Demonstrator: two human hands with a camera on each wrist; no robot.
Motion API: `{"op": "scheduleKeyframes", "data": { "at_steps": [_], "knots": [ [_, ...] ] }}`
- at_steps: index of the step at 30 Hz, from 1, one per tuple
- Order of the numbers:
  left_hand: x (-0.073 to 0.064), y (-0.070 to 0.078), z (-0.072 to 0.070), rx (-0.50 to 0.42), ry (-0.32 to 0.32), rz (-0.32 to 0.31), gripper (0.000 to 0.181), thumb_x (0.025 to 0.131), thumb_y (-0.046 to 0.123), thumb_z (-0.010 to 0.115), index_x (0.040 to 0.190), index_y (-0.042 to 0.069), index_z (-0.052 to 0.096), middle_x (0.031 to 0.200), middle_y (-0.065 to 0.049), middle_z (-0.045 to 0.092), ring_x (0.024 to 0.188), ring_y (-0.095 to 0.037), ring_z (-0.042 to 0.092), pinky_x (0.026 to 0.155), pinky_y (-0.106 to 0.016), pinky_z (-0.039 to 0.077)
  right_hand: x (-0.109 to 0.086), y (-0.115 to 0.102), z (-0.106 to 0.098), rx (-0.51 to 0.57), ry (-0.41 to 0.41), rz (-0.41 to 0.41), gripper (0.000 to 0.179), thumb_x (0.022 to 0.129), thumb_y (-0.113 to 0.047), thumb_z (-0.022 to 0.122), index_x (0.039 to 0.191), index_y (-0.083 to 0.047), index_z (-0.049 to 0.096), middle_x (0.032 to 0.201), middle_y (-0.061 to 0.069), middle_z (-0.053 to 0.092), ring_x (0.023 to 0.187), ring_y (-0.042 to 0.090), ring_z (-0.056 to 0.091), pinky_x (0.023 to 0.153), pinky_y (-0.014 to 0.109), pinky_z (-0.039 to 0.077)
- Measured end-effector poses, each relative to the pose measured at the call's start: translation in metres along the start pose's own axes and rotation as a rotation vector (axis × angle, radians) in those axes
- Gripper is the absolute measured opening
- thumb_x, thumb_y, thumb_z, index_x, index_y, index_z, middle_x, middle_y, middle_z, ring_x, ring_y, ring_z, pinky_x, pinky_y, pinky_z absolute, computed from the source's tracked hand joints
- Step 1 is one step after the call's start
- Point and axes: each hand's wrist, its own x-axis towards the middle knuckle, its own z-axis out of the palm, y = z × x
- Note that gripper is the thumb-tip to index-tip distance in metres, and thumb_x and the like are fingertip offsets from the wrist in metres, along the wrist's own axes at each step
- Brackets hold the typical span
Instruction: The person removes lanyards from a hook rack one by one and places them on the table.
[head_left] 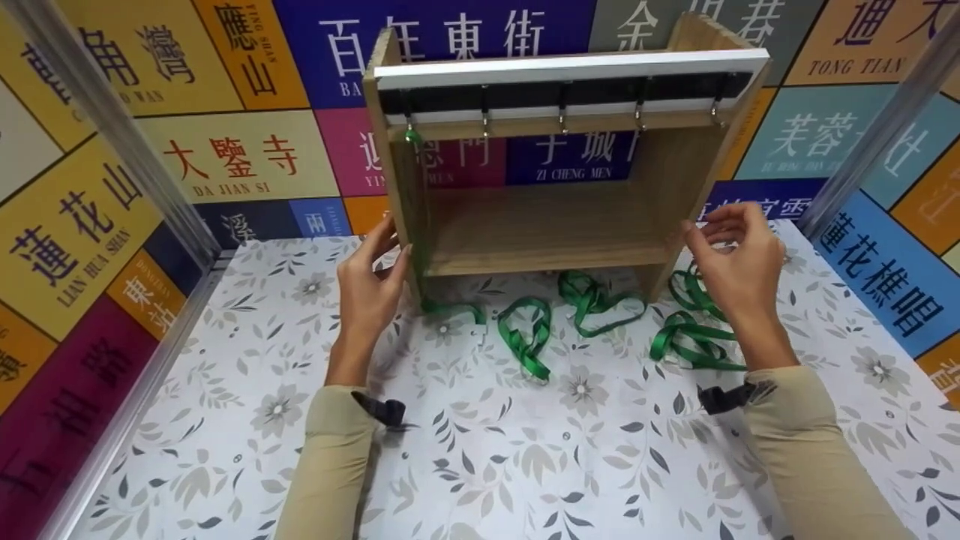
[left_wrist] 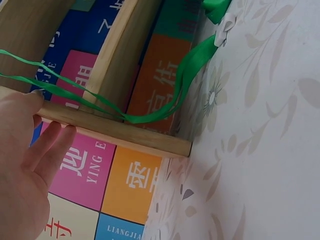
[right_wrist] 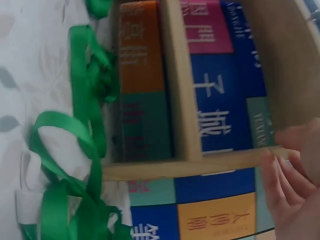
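Observation:
A wooden rack [head_left: 540,232] stands upright on the table between my hands. My left hand [head_left: 371,281] grips the front edge of its left side panel, thumb toward the inside and fingers along the outer face. The same panel [left_wrist: 135,137] shows in the left wrist view. On the opposite side, my right hand [head_left: 739,259] pinches the right side panel [right_wrist: 225,162] between thumb and fingers. Metal hooks [head_left: 562,112] line the rack's top bar. From the leftmost hook hangs a green lanyard [head_left: 420,217], its lower end with a white clip [head_left: 480,330] on the table.
Several more green lanyards lie on the flowered tabletop [head_left: 450,472]: a looped one [head_left: 525,337] in front of the rack, a bunched one [head_left: 592,300] under the shelf, and a tangled pile [head_left: 686,341] near my right wrist. Sign-printed walls [head_left: 255,157] stand behind and at the sides.

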Motion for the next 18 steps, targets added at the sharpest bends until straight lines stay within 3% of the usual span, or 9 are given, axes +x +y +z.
{"op": "scheduleKeyframes", "data": {
  "at_steps": [6, 8, 14, 18],
  "knots": [
    [0.003, 0.001, -0.006, 0.021, 0.028, 0.001, 0.044, 0.101, 0.023, 0.079, 0.144, 0.017, 0.071, 0.134, -0.003, 0.078, 0.114, -0.018, 0.079, 0.088, -0.040, 0.069, 0.003, 0.014, 0.015, -0.001, 0.017, 0.034, 0.054, 0.099, -0.039, 0.080, 0.142, -0.010, 0.064, 0.136, 0.008, 0.073, 0.121, 0.023, 0.073, 0.099, 0.020, 0.061],
    [0.005, 0.005, -0.008, -0.006, 0.062, 0.015, 0.038, 0.101, 0.021, 0.079, 0.138, 0.015, 0.075, 0.127, -0.005, 0.081, 0.108, -0.019, 0.081, 0.084, -0.039, 0.069, 0.001, 0.016, 0.017, -0.009, 0.037, 0.029, 0.049, 0.101, -0.039, 0.078, 0.139, -0.010, 0.069, 0.136, 0.007, 0.075, 0.122, 0.024, 0.074, 0.099, 0.024, 0.062],
    [0.012, 0.030, -0.014, -0.103, 0.200, 0.066, 0.022, 0.102, 0.017, 0.078, 0.120, 0.007, 0.082, 0.105, -0.011, 0.083, 0.091, -0.023, 0.080, 0.072, -0.026, 0.067, -0.002, 0.018, 0.020, -0.045, 0.064, 0.018, 0.040, 0.103, -0.037, 0.076, 0.131, -0.008, 0.074, 0.129, 0.009, 0.079, 0.118, 0.025, 0.076, 0.094, 0.017, 0.061],
    [0.015, 0.049, -0.016, -0.043, 0.256, 0.083, 0.020, 0.102, 0.023, 0.078, 0.116, 0.010, 0.083, 0.100, -0.006, 0.083, 0.086, -0.017, 0.079, 0.069, -0.021, 0.066, 0.000, 0.018, 0.022, -0.053, 0.047, 0.020, 0.040, 0.104, -0.036, 0.074, 0.130, -0.006, 0.073, 0.129, 0.011, 0.079, 0.118, 0.026, 0.076, 0.094, 0.017, 0.061]
  ]
}}
